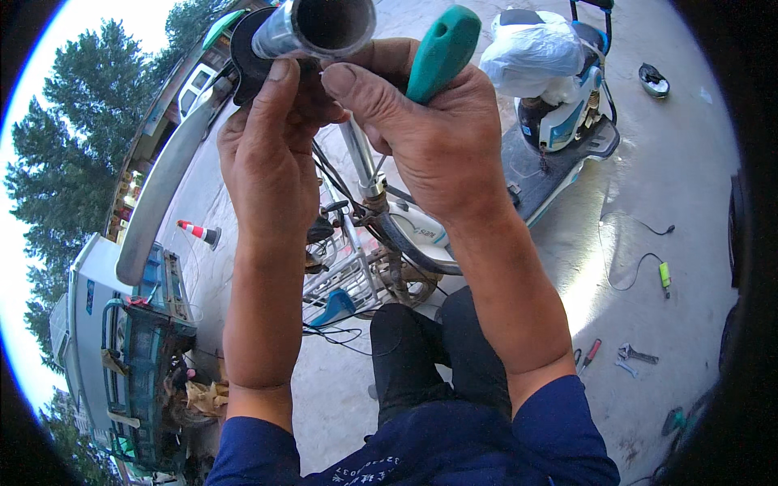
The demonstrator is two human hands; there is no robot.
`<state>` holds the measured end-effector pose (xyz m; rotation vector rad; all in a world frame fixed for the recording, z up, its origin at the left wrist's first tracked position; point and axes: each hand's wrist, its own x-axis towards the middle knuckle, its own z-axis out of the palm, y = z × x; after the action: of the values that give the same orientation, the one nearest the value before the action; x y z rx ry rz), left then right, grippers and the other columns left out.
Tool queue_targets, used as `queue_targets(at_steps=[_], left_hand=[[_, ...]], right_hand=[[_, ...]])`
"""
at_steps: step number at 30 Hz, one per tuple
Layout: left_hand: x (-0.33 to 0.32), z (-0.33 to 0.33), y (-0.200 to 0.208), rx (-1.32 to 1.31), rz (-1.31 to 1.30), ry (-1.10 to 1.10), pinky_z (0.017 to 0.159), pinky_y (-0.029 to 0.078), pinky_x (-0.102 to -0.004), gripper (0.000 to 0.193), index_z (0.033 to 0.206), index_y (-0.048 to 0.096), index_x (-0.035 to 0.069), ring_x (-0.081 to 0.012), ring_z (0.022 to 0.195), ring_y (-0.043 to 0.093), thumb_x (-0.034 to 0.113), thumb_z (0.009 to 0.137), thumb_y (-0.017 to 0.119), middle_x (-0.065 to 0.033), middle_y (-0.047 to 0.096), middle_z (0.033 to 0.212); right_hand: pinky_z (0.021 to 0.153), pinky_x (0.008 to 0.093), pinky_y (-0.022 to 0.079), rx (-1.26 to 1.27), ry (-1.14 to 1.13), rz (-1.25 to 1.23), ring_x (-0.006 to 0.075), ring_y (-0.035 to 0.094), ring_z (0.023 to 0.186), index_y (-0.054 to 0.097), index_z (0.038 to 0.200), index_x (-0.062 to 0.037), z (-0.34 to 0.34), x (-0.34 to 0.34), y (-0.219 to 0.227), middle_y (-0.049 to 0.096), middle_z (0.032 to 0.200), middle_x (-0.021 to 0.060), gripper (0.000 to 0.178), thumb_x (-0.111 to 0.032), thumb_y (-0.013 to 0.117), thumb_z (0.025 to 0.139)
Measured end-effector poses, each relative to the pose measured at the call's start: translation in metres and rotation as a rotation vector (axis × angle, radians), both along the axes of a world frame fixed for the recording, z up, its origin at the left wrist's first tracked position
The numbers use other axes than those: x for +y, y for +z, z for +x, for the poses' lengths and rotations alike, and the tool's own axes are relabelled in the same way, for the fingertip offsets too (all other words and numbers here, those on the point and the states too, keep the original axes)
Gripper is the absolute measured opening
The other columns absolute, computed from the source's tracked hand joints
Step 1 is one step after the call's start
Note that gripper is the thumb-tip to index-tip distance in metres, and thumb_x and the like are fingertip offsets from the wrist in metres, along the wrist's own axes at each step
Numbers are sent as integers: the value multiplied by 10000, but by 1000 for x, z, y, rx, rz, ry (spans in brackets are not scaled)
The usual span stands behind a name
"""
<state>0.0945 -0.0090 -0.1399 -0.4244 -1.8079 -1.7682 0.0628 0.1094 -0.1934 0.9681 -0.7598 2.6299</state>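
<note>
In my right hand, closed, is a screwdriver with a green handle, its butt pointing up; most of its shaft is hidden by the hand. My left hand is closed around a black handlebar fitting, just under the open end of a shiny metal tube. Both thumbs point up toward the tube and nearly meet below it. What the fingertips touch between them is hidden. From the fitting a silver brake lever runs down to the left. Below my hands stands the bike's stem with black cables.
A scooter with a plastic bag stands at right. Pliers, an adjustable wrench and a green-yellow device on a cable lie on the ground. A green cargo vehicle and traffic cone are left.
</note>
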Motion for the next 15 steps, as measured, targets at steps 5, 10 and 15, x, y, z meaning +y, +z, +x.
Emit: queue_targets(at_steps=[5, 10, 15], left_hand=[[-5, 0, 0, -16, 15, -79, 765, 584, -329, 265, 1013, 686, -1, -192, 804, 714, 247, 956, 610, -120, 720, 874], [-8, -2, -3, 41, -67, -45, 820, 575, -355, 287, 996, 697, -6, -212, 853, 721, 264, 962, 606, -133, 728, 924], [-11, 0, -2, 89, -180, -61, 827, 529, -331, 375, 1013, 699, -12, -195, 849, 695, 342, 983, 580, -130, 727, 920]], right_hand=[[656, 256, 561, 85, -37, -78, 106, 667, 741, 735, 941, -11, -14, -18, 0, 718, 820, 61, 106, -69, 735, 852], [684, 258, 558, 86, -150, -85, 111, 673, 777, 736, 961, -9, -18, -25, 1, 726, 849, 74, 129, -79, 740, 852], [709, 253, 568, 95, -142, -92, 124, 683, 807, 737, 969, -15, -23, -26, 1, 729, 863, 89, 122, -71, 735, 861]])
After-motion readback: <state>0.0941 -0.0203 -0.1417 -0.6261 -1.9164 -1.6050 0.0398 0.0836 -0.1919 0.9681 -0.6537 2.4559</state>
